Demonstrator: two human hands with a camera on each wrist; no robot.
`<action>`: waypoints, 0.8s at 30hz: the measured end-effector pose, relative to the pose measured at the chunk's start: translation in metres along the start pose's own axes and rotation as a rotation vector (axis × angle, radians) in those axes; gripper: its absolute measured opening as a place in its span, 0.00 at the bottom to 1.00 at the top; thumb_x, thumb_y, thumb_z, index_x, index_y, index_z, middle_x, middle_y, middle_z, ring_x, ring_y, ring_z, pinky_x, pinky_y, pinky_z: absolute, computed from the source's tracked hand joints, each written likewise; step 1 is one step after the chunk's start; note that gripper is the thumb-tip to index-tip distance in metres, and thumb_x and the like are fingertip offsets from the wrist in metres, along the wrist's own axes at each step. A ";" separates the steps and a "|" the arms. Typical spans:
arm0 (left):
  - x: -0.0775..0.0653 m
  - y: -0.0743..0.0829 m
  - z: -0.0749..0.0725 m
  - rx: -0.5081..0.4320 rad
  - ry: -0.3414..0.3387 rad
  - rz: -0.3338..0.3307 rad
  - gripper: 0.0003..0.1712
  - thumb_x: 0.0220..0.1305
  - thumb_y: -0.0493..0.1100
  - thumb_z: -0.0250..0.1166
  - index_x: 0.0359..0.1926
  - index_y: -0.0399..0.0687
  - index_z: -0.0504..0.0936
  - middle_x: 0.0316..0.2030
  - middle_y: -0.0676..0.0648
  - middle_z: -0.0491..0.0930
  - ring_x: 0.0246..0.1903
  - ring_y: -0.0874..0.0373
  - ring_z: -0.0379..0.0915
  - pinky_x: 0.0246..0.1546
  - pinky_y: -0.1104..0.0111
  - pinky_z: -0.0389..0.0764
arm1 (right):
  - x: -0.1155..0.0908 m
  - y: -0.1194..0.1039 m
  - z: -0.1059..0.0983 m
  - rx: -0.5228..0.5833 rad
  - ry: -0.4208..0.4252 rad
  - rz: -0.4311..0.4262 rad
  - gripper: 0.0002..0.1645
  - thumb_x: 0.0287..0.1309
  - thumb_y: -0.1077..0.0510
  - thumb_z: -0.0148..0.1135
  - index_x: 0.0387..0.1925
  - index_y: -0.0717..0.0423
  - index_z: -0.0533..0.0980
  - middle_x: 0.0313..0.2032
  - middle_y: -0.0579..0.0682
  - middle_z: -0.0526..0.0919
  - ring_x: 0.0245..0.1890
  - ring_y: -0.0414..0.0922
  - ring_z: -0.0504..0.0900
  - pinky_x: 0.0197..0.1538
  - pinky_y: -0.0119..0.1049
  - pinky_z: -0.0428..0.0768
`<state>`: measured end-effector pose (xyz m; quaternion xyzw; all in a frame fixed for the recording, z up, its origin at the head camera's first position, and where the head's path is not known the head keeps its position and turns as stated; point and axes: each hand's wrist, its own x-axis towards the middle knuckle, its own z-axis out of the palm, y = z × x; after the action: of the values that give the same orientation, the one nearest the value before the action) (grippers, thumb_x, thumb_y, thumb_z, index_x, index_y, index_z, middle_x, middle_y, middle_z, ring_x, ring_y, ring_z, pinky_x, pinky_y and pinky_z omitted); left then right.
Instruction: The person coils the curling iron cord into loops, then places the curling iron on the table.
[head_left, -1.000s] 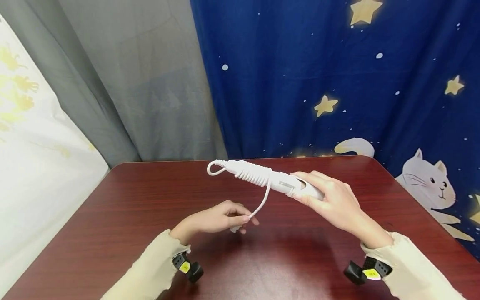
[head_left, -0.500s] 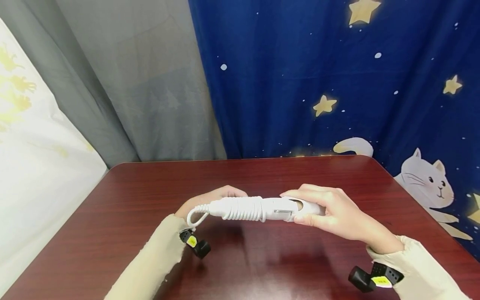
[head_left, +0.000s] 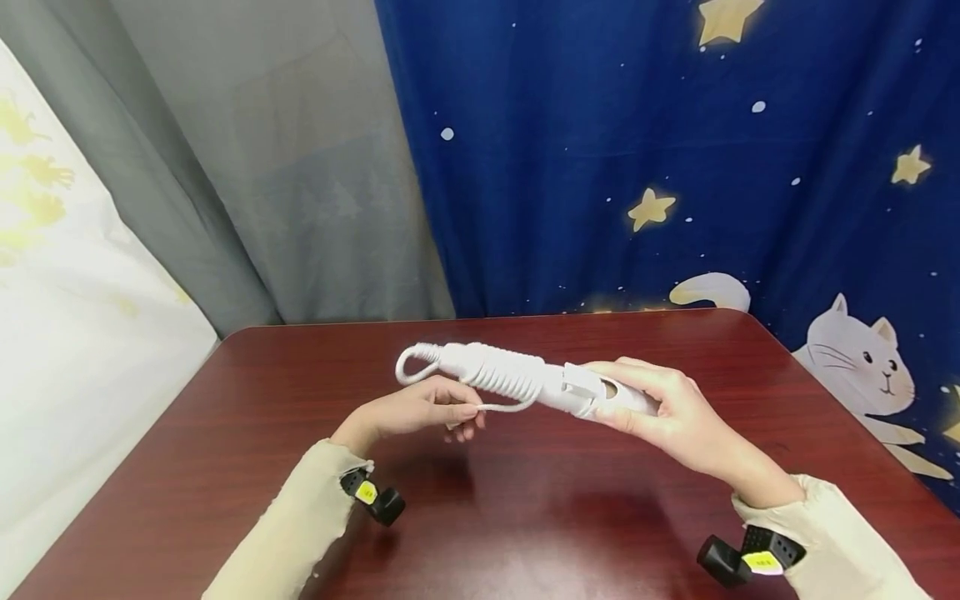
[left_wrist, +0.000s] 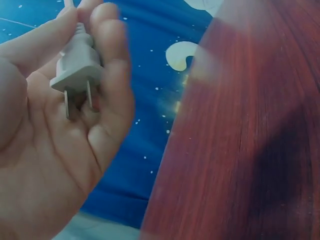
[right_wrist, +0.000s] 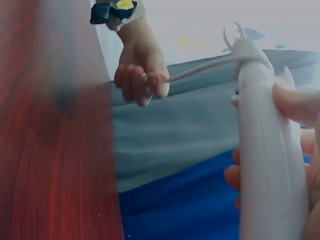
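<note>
A white hair styling iron [head_left: 551, 385] is held above the table, tilted with its cord end up to the left. My right hand [head_left: 671, 412] grips its right end, thumb on the near side, as the right wrist view also shows. The white power cord [head_left: 508, 379] is coiled several turns around the iron's left part, with a loop at the tip. A short free length runs to my left hand [head_left: 420, 412], which pinches it between thumb and fingers. In the left wrist view the two-pin plug [left_wrist: 77, 65] hangs in front of the palm, prongs toward the wrist.
The dark red wooden table [head_left: 300, 367] lies below both hands. Behind it hang a grey curtain [head_left: 300, 167] and a blue star-patterned curtain [head_left: 540, 167], with a white cloth [head_left: 75, 333] at the left. Black cameras sit on both wrists.
The left hand passed behind the iron and came back to the near side with the cord. The iron dipped level, then tilted up again. The free cord is shorter than one second ago.
</note>
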<state>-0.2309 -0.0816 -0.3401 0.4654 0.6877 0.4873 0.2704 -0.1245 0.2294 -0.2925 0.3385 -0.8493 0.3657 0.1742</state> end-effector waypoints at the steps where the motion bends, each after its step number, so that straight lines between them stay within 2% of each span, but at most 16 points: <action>1: 0.002 -0.001 -0.001 0.038 0.011 0.008 0.11 0.67 0.34 0.50 0.38 0.30 0.77 0.27 0.47 0.77 0.28 0.61 0.72 0.28 0.69 0.75 | 0.000 -0.002 0.000 -0.005 -0.021 -0.028 0.26 0.51 0.60 0.66 0.53 0.43 0.74 0.38 0.36 0.77 0.33 0.36 0.73 0.32 0.29 0.71; 4: 0.008 0.002 -0.004 0.107 0.006 0.009 0.09 0.64 0.33 0.53 0.38 0.30 0.78 0.28 0.50 0.78 0.29 0.64 0.71 0.31 0.70 0.75 | -0.001 -0.006 -0.002 -0.053 -0.106 -0.115 0.26 0.50 0.57 0.66 0.53 0.41 0.74 0.36 0.34 0.76 0.32 0.33 0.73 0.31 0.27 0.70; 6: 0.013 0.008 -0.007 0.148 -0.012 -0.004 0.08 0.63 0.34 0.55 0.37 0.33 0.80 0.26 0.50 0.78 0.27 0.64 0.71 0.28 0.70 0.75 | -0.002 -0.008 -0.003 -0.096 -0.175 -0.148 0.25 0.51 0.53 0.66 0.53 0.38 0.74 0.36 0.31 0.76 0.31 0.31 0.72 0.29 0.25 0.70; 8: 0.017 0.013 -0.011 0.144 -0.042 -0.064 0.07 0.63 0.36 0.57 0.35 0.36 0.81 0.24 0.49 0.76 0.23 0.63 0.70 0.23 0.69 0.74 | -0.002 -0.008 -0.003 -0.138 -0.249 -0.160 0.24 0.52 0.49 0.65 0.53 0.36 0.74 0.36 0.30 0.75 0.30 0.30 0.72 0.28 0.24 0.69; 11: 0.022 0.032 -0.015 0.217 -0.074 -0.118 0.07 0.63 0.40 0.59 0.33 0.42 0.81 0.20 0.47 0.73 0.17 0.61 0.67 0.17 0.70 0.70 | -0.002 -0.007 -0.002 -0.202 -0.319 -0.156 0.22 0.54 0.43 0.62 0.52 0.33 0.73 0.34 0.28 0.73 0.28 0.29 0.70 0.25 0.23 0.67; 14: 0.029 0.049 -0.016 0.279 -0.110 -0.133 0.07 0.63 0.41 0.59 0.30 0.45 0.81 0.19 0.44 0.71 0.16 0.60 0.62 0.14 0.71 0.64 | 0.000 -0.006 0.002 -0.270 -0.354 -0.141 0.21 0.53 0.39 0.60 0.50 0.29 0.74 0.30 0.26 0.71 0.26 0.28 0.68 0.24 0.23 0.65; 19: 0.039 0.072 -0.009 0.389 -0.153 -0.126 0.06 0.62 0.42 0.60 0.30 0.47 0.81 0.19 0.50 0.71 0.16 0.61 0.62 0.15 0.73 0.64 | 0.002 -0.004 0.010 -0.397 -0.384 -0.101 0.20 0.52 0.36 0.59 0.48 0.29 0.75 0.28 0.27 0.70 0.23 0.27 0.68 0.23 0.25 0.65; 24: 0.038 0.086 0.000 0.514 -0.082 -0.072 0.07 0.64 0.42 0.58 0.33 0.46 0.81 0.21 0.55 0.72 0.18 0.64 0.64 0.19 0.73 0.69 | 0.002 0.001 0.016 -0.472 -0.336 -0.023 0.20 0.52 0.38 0.60 0.48 0.34 0.76 0.29 0.30 0.72 0.24 0.29 0.70 0.24 0.30 0.68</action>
<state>-0.2145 -0.0391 -0.2576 0.5134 0.7934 0.2675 0.1883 -0.1279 0.2172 -0.3029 0.3539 -0.9240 0.0950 0.1093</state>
